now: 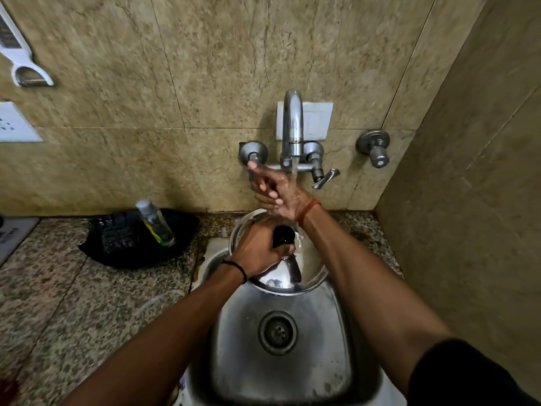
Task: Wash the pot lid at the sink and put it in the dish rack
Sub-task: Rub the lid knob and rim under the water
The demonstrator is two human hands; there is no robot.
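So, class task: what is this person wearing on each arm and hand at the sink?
The left hand is bare, with a thin black band at its wrist. The right hand is bare too, with an orange-red thread around the wrist. Both forearms are uncovered; a black sleeve shows high on the right arm.

The lid (pixel 292 271) fills the sink's (pixel 281 361) back; its front lies open. Left, a bottle (pixel 156 224) blocks the counter (pixel 73 303).

Steel sink (pixel 281 361): pot lid (pixel 304 273) over its far end, left hand (pixel 257 253) gripping the black knob (pixel 282 235), right hand (pixel 281 194) spread beneath the running tap (pixel 292 124) above it; bottle (pixel 155 222) to its left.
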